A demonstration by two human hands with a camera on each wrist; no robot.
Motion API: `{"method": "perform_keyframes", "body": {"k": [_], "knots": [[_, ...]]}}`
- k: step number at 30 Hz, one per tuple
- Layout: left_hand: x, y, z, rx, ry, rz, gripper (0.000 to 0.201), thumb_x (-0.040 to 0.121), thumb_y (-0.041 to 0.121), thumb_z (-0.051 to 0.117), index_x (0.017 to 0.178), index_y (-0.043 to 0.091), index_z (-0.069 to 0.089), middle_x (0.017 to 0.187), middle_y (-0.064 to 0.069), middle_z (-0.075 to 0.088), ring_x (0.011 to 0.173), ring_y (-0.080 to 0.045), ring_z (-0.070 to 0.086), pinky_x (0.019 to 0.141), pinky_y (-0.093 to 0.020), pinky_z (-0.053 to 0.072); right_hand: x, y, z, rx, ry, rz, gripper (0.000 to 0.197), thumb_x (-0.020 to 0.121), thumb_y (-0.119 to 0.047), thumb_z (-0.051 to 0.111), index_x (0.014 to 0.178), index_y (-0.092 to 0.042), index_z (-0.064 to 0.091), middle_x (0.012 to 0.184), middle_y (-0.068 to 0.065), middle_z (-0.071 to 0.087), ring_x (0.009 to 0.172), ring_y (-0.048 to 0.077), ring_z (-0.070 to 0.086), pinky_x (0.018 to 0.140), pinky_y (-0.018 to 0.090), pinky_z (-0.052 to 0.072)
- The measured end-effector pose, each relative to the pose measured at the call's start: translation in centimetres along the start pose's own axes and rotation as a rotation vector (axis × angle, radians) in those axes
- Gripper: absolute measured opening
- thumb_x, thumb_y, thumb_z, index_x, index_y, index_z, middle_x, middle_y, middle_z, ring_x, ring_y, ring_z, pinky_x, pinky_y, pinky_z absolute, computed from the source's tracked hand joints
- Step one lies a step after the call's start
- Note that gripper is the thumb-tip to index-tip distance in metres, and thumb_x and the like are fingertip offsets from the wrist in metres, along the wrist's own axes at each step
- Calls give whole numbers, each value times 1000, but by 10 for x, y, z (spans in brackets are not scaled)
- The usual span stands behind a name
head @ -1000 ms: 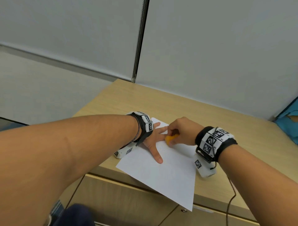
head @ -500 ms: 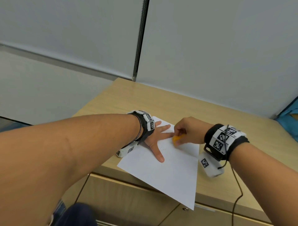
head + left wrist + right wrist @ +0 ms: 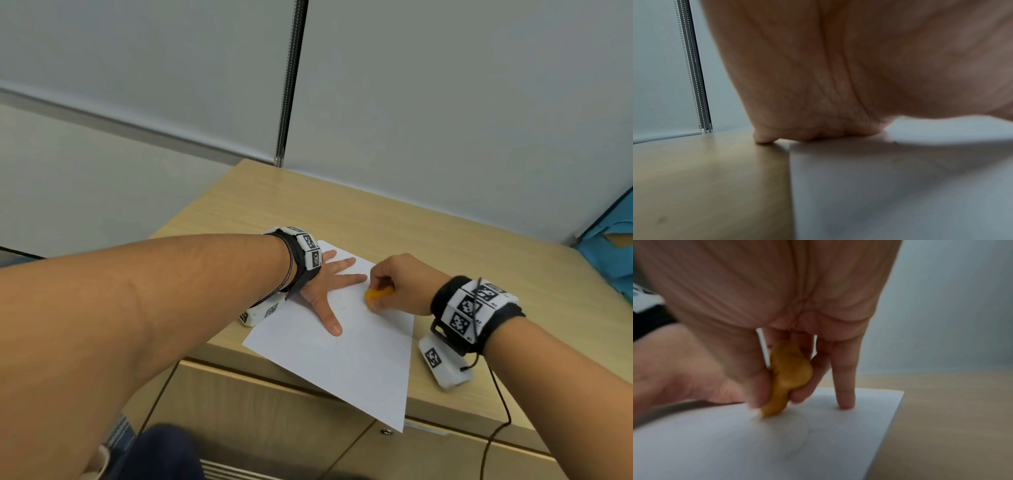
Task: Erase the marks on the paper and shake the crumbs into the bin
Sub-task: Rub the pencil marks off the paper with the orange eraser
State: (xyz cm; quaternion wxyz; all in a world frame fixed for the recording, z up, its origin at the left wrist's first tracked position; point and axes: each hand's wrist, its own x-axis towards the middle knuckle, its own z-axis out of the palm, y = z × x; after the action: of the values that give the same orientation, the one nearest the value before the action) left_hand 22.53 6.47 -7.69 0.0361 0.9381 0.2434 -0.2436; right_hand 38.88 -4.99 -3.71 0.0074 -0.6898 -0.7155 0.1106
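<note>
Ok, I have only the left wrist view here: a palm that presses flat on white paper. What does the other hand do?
Observer: The right hand pinches an orange eraser, and the eraser's tip touches the paper.
Operator: Are there marks left to erase?
Observer: Yes. The right wrist view shows a faint curved pencil line just beside the eraser.
Operator: Does the sheet lie fully on the table?
Observer: No. Its near corner hangs over the front edge of the table.
</note>
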Motion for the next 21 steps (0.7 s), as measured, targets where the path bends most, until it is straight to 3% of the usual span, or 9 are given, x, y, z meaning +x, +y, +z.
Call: {"method": "perform_keyframes", "body": {"k": [3,8,11,13,15,18,20,21], "knots": [[0,1,-1,15,-7,-7,129,56,91,59,145,52,-26,159,8,-33,148,-36,-23,113,-68,-3,-2,1,10,31,94,11,10,82,-21,76,79,-14,69,80,-1,68,73,16,60,60,19,44],[-3,1,-1,5,2,-11,127,60,88,60,148,50,-24,159,8,-32,148,-34,-22,116,-66,-2,-15,2,-3,180,-233,-37,16,73,-31,88,76,-23,74,77,-8,72,65,2,56,65,20,48],[-2,3,-2,15,-5,-7,128,60,88,60,148,49,-24,159,7,-32,148,-36,-22,115,-67,-2,-7,1,1,55,-76,4,14,80,-29,81,79,-20,70,74,-11,63,69,9,54,61,19,40],[-2,2,-1,15,-1,-6,130,56,90,59,148,49,-24,160,5,-31,148,-37,-21,114,-66,-3,0,0,7,13,73,27,12,83,-24,75,81,-15,68,79,-4,65,75,18,58,61,22,42],[-1,1,-1,15,4,-6,131,54,91,58,148,49,-24,160,6,-31,148,-37,-22,114,-66,-4,-2,1,8,48,100,39,11,82,-23,77,80,-15,70,79,-5,66,75,16,59,61,20,43],[-2,1,-1,7,-7,-14,129,58,90,60,147,50,-25,159,7,-33,148,-36,-23,115,-66,-3,-12,0,2,178,-129,4,15,75,-27,87,75,-21,74,67,-16,62,62,0,52,60,15,41],[-1,1,-1,4,-6,-14,129,58,90,59,146,51,-25,159,8,-33,148,-35,-23,115,-66,-3,-15,-1,-2,226,-235,-1,18,72,-31,90,74,-23,74,65,-17,62,60,-1,51,62,17,43],[0,1,-1,5,-4,-12,129,57,91,59,146,50,-25,159,8,-33,148,-35,-23,115,-66,-3,-14,0,-2,196,-215,10,17,73,-32,89,75,-23,74,66,-16,61,61,1,51,62,18,42]]}}
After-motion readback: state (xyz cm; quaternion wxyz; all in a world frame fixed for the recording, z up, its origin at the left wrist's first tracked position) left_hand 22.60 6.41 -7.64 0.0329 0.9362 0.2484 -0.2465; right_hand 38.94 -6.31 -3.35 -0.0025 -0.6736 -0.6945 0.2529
